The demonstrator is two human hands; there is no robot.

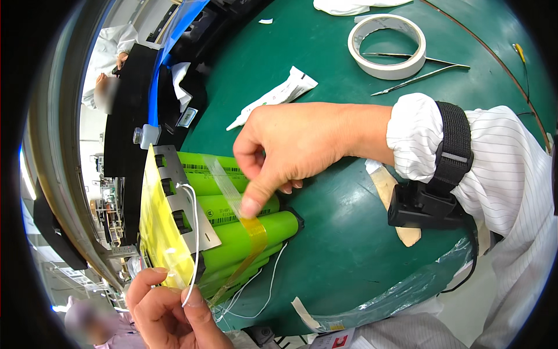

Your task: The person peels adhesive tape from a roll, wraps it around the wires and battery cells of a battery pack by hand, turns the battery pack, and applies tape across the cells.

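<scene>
A battery pack (pixel 244 241) of several green cylindrical cells stands on the bench, with a metal strip (pixel 174 166) and a yellow sheet (pixel 160 218) on its left end. Amber tape (pixel 256 238) runs down over the cells, and a strip of clear tape (pixel 224 180) crosses the upper ones. My right hand (pixel 296 142) is above the pack, fingers curled and thumb pressed on the clear tape where it meets the amber one. At the pack's lower left corner, my left hand (pixel 168 314) pinches a white wire (pixel 196 244) coming from the metal strip.
Beyond my right hand lie a white tube (pixel 276 96), a roll of white tape (pixel 354 43) and tweezers (pixel 430 74). A wooden stick (pixel 386 189) is under my right wrist. Clear plastic film (pixel 401 285) lies along the near edge. Two other people are at the left.
</scene>
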